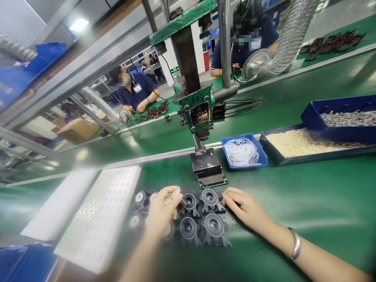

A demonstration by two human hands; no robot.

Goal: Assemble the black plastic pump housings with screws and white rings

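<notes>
Two rows of black round plastic housings (pixel 214 225) with side tabs lie on the green work surface in front of me. Over the middle of these rows, my left hand (pixel 164 203) pinches several pale, translucent rings (pixel 173 196), partly hidden by the fingers. White rings (pixel 140 197) sit in the centres of housings at the left, while those at the right show bare dark centres. My right hand (pixel 239 203) has its fingers drawn together against the right edge of the upper right housing (pixel 210 197). A metal bangle (pixel 295 243) circles the right wrist.
Beyond the housings stands a green press (pixel 196 107) over a black block (pixel 206 160). A blue tray (pixel 260 160) of white tubing and bins (pixel 320 121) of small parts are at right. White foam trays (pixel 117 188) lie left. Co-workers (pixel 136 92) sit across the belt.
</notes>
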